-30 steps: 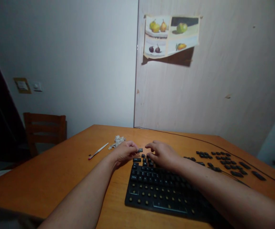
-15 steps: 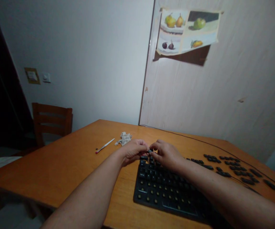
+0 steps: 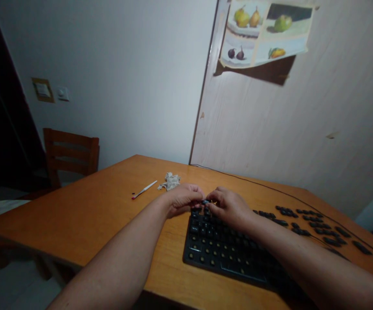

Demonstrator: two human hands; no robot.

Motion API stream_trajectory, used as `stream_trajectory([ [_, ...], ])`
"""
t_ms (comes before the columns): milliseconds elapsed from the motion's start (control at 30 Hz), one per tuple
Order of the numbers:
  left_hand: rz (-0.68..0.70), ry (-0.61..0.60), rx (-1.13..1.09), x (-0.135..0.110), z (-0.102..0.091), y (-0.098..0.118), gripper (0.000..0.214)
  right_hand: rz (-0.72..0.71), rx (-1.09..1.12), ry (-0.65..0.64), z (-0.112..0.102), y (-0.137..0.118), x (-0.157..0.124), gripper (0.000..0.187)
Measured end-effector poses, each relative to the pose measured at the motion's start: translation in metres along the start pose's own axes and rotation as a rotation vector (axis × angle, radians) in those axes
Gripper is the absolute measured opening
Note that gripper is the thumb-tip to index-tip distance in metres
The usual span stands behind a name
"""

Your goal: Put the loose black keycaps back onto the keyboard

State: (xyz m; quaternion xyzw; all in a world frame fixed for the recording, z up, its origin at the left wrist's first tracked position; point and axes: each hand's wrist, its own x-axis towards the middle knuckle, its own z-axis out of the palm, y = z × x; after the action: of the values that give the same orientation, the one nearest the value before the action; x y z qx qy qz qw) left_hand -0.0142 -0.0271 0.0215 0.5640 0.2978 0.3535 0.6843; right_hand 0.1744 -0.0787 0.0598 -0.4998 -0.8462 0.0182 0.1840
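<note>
A black keyboard [image 3: 225,254] with many keycaps off lies on the orange wooden table [image 3: 92,219]. My left hand [image 3: 183,200] and my right hand [image 3: 230,206] meet above its far left corner. Both pinch one small black keycap [image 3: 205,202] between their fingertips. Fingers of both hands are curled closed. Several loose black keycaps [image 3: 309,224] lie in rows on the table to the right of the keyboard.
A thin white tool with a red tip [image 3: 144,189] and a crumpled bit of tissue [image 3: 170,181] lie left of my hands. A black cable [image 3: 254,183] runs along the table's far edge. A wooden chair [image 3: 72,155] stands at the left. The wall is close behind.
My hands came together: a second ago only the left pinched the keycap, now both fingertips hold it. The camera view shifted left and slightly down.
</note>
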Motion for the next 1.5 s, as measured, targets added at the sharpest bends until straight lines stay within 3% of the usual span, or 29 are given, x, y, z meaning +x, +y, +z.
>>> stream_trajectory([
  [133,0.031,-0.021,0.043,-0.001,-0.001,0.0,0.016,0.02,0.016,-0.007,-0.001,-0.006,-0.012,0.017],
  [600,0.032,0.174,0.245,0.009,-0.011,-0.008,0.017,-0.072,0.026,-0.026,0.012,-0.047,-0.06,0.012],
  [933,0.063,0.245,0.334,0.017,-0.02,-0.015,0.015,-0.077,0.007,-0.023,0.021,-0.054,-0.063,0.015],
  [1500,0.07,0.234,0.414,0.014,-0.018,-0.012,0.016,-0.061,-0.095,-0.002,0.025,-0.064,-0.065,0.014],
])
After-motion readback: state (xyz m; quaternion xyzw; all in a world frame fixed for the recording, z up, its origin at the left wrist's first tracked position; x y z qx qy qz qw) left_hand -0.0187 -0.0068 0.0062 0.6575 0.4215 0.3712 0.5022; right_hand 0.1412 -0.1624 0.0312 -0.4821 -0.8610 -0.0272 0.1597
